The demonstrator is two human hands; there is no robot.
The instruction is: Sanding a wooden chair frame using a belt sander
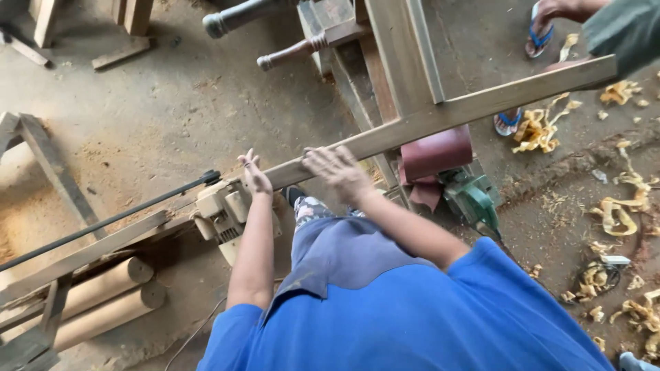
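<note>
A long wooden plank [440,117] runs diagonally from the lower left to the upper right. My left hand [255,176] lies on it with the fingers stretched out flat, just right of a cream power tool [223,209] sitting on the plank. My right hand [337,172] rests a little further along, its fingers draped over the plank's far edge. At the upper right, another person's grey-green sleeve [622,31] reaches the plank's far end.
A dark red sanding roll [436,151] and a green power tool [474,199] lie under the plank. Turned wooden legs [295,51] lie at the top, round posts [103,292] at the lower left, and wood shavings [540,127] litter the floor at right. The other person's sandalled foot [540,31] stands nearby.
</note>
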